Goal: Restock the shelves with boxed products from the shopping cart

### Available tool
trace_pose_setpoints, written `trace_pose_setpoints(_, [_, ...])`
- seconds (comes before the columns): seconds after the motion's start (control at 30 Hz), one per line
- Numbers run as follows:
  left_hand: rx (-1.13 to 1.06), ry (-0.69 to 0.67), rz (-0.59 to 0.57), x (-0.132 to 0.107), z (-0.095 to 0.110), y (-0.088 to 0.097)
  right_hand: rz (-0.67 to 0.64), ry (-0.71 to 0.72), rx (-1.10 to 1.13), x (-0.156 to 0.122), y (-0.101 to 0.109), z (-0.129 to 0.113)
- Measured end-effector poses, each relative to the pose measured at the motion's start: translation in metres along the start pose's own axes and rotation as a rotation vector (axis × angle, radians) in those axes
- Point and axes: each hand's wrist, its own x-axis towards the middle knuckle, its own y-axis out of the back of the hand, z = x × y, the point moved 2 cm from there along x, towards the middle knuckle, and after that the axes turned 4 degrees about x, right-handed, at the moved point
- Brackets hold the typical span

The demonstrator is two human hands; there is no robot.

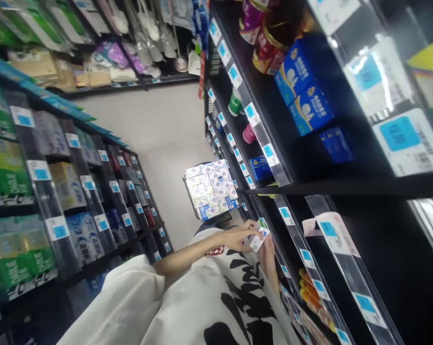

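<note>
A small white box [258,242] with a coloured print and a green end, looking like a boxed bar of soap, is between my two hands, close to the right-hand shelves. My left hand [241,236] reaches across my body and has its fingers on the box's near side and top. On the other side my right hand [267,248] wraps round the box from below, its fingers partly hidden. Just ahead of my hands stands a black-framed cart or basket [187,194], with many similar white soap boxes [211,187] laid in rows on top.
Tall dark shelves with price tags line both sides of the narrow aisle. Toothpaste-like cartons [85,237] fill the left shelf [67,282]; blue boxes [312,108] and tins [272,45] stand on the right. Hanging utensils [150,43] are at the far end, beyond the pale floor [159,129].
</note>
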Motion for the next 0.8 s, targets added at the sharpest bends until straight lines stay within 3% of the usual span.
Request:
trace_pose_setpoints(0.13, [-0.141, -0.004, -0.113, -0.006, 0.017, 0.002, -0.061, 0.002, 0.068, -0.017, 0.0, -0.009])
trace_pose_setpoints(0.27, [-0.194, 0.053, -0.186, -0.012, 0.027, 0.01, -0.014, 0.068, 0.135, -0.017, -0.001, -0.013])
trace_pose_setpoints(0.37, [-0.213, 0.197, -0.099, -0.015, 0.028, 0.015, 0.084, 0.084, 0.109, -0.012, -0.007, -0.012])
trace_pose_setpoints(0.5, [-0.506, 0.28, 0.053, -0.017, 0.023, 0.021, 0.245, 0.14, 0.114, -0.009, -0.015, -0.013])
trace_pose_setpoints(0.63, [-0.563, 0.316, 0.215, -0.018, 0.018, 0.033, 0.242, 0.114, 0.076, -0.013, -0.023, -0.02])
trace_pose_setpoints(0.8, [-0.491, 0.351, 0.212, -0.019, 0.014, 0.042, 0.259, 0.125, 0.043, -0.018, -0.029, -0.029])
